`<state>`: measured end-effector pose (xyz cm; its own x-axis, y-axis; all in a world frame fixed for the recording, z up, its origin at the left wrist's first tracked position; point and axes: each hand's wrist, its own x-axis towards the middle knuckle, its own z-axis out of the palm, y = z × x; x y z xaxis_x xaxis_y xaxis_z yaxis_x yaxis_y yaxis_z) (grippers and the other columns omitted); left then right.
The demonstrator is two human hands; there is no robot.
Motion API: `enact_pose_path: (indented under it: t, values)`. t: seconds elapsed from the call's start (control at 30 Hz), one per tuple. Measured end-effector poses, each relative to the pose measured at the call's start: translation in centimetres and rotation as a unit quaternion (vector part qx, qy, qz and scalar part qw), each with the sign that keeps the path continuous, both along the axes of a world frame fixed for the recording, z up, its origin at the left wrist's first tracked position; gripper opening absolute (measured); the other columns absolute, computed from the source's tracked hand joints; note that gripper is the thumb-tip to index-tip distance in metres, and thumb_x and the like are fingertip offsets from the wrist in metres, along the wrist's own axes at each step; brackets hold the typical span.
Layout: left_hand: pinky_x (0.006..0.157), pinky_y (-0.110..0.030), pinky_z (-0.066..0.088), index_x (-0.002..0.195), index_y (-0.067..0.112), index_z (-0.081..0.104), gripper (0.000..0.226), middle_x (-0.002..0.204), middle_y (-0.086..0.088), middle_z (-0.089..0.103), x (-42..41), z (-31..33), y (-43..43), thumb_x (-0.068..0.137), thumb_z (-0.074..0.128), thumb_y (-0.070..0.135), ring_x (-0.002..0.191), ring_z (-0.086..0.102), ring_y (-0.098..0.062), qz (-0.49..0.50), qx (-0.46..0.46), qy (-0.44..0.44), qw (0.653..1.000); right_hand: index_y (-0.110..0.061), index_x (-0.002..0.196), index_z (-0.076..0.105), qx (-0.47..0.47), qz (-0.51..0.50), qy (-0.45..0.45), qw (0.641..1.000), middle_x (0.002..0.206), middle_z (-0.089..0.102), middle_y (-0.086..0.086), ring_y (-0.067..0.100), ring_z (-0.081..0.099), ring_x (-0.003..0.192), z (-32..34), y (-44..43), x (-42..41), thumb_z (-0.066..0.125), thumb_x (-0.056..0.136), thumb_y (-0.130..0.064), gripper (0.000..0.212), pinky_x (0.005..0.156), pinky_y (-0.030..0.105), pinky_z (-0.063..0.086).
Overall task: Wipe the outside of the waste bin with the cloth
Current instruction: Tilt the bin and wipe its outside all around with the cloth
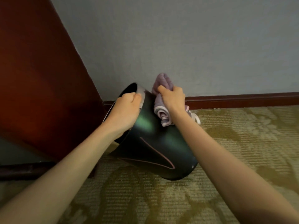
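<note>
The waste bin (155, 143) sits tilted on the patterned carpet (234, 159), close to the grey wall (178, 46) and a dark wooden panel (40, 78). Its mouth is turned up and away towards the wall, and its closed base points back towards the person. So the bin's long axis runs from the rim, far and to the left, down to the base, near and to the right, lying between the two forearms.

The left hand (127, 109) is clamped over the rim, with fingers curled inside the opening, and appears to be steadying the bin at its tilt. The right hand (173, 97) is closed around a bunched lilac cloth (161, 109) and holds it against the upper right side of the bin's outer wall, just below the rim. The two hands are apart, one on each side of the mouth.

Both hands are at the far, upper end of the bin. The glossy flank nearest the person stretches from the cloth down to the base and has no cloth on it. The right hand is the nearer to that surface, so a stroke along the axis towards the base would probably cover it. Whether the bin's underside touches the carpet or is lifted slightly clear is hard to tell from this angle.
</note>
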<state>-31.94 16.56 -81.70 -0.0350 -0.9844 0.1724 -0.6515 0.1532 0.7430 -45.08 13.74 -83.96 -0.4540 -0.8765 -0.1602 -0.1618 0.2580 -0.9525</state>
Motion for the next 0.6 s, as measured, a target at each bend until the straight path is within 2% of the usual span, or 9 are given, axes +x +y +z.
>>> enact_pose_path:
  t: [0.07,0.17,0.23,0.27,0.33,0.37,0.47,0.57,0.6]
  values:
    - [0.06,-0.033,0.028,0.077,-0.001,0.059,0.039,0.078,-0.015,0.06,0.6,0.1,-0.4,0.099,0.037,0.022,0.075,0.053,-0.025,0.011,0.001,-0.012,1.0,-0.012,0.101,0.064,-0.028,-0.015,0.029,0.999,0.105,0.068,0.017,0.035,0.06,0.1,-0.2,1.6,0.8,0.059,0.077,-0.038,0.036,0.09,0.044,0.046]
    - [0.06,-0.032,0.029,0.084,-0.008,0.06,0.043,0.078,-0.014,0.057,1.7,0.3,-1.1,0.1,0.035,0.023,0.074,0.052,-0.022,0.012,0.025,-0.013,1.0,-0.019,0.088,0.056,-0.092,-0.039,0.052,0.994,0.093,0.069,0.01,0.032,0.061,0.089,-0.9,4.8,2.4,0.055,0.075,-0.039,0.025,0.086,0.046,0.047]
    - [0.058,-0.032,0.03,0.088,-0.011,0.059,0.046,0.078,-0.014,0.055,2.1,0.3,-1.3,0.101,0.034,0.025,0.073,0.05,-0.021,0.013,0.036,-0.013,0.999,-0.025,0.096,0.056,-0.136,-0.037,0.056,0.988,0.095,0.068,0.004,0.024,0.062,0.09,-1.6,7.1,3.4,0.053,0.073,-0.04,0.029,0.088,0.05,0.047]
    - [0.057,-0.031,0.03,0.086,-0.009,0.06,0.046,0.077,-0.014,0.054,2.2,0.2,-1.3,0.101,0.034,0.026,0.072,0.049,-0.02,0.014,0.038,-0.013,0.999,-0.025,0.106,0.057,-0.151,-0.036,0.067,0.986,0.101,0.068,0.002,0.022,0.062,0.095,-2.0,8.0,3.7,0.053,0.072,-0.04,0.037,0.091,0.051,0.046]
    - [0.056,-0.032,0.029,0.077,0.0,0.057,0.042,0.07,-0.01,0.052,2.2,0.1,-1.2,0.101,0.035,0.027,0.068,0.047,-0.02,0.012,0.032,-0.009,0.999,-0.023,0.122,0.056,-0.166,-0.04,0.077,0.982,0.112,0.067,0.001,0.021,0.06,0.106,-2.6,8.9,3.8,0.054,0.071,-0.039,0.054,0.097,0.051,0.043]
    - [0.056,-0.032,0.029,0.073,0.006,0.054,0.04,0.066,-0.007,0.05,2.1,0.1,-1.2,0.101,0.035,0.027,0.066,0.046,-0.02,0.009,0.03,-0.006,0.999,-0.023,0.124,0.055,-0.169,-0.04,0.075,0.982,0.113,0.067,0.0,0.021,0.059,0.108,-2.8,8.8,3.6,0.054,0.071,-0.04,0.056,0.097,0.051,0.042]
    - [0.06,-0.033,0.029,0.078,0.009,0.053,0.038,0.069,-0.008,0.046,2.4,0.2,-1.4,0.101,0.034,0.032,0.068,0.045,-0.019,-0.005,0.045,0.004,0.999,-0.023,0.113,0.059,-0.151,-0.023,0.063,0.986,0.104,0.068,0.0,0.023,0.061,0.099,-2.9,7.8,2.6,0.054,0.069,-0.042,0.048,0.092,0.051,0.045]
    - [0.061,-0.031,0.034,0.089,-0.001,0.061,0.047,0.079,-0.012,0.056,3.6,-0.1,-1.7,0.101,0.034,0.035,0.074,0.052,-0.02,0.008,0.063,0.006,0.998,-0.019,0.101,0.061,-0.114,-0.024,0.079,0.99,0.093,0.069,0.003,0.023,0.062,0.088,-3.5,6.9,1.0,0.055,0.069,-0.04,0.038,0.085,0.045,0.047]
    - [0.063,-0.029,0.036,0.09,0.002,0.063,0.046,0.083,-0.012,0.061,4.3,-0.3,-1.8,0.101,0.034,0.036,0.077,0.056,-0.02,0.018,0.069,0.009,0.997,-0.018,0.096,0.06,-0.099,-0.027,0.093,0.99,0.089,0.068,0.003,0.023,0.062,0.084,-3.7,6.8,0.4,0.056,0.07,-0.039,0.033,0.081,0.043,0.048]
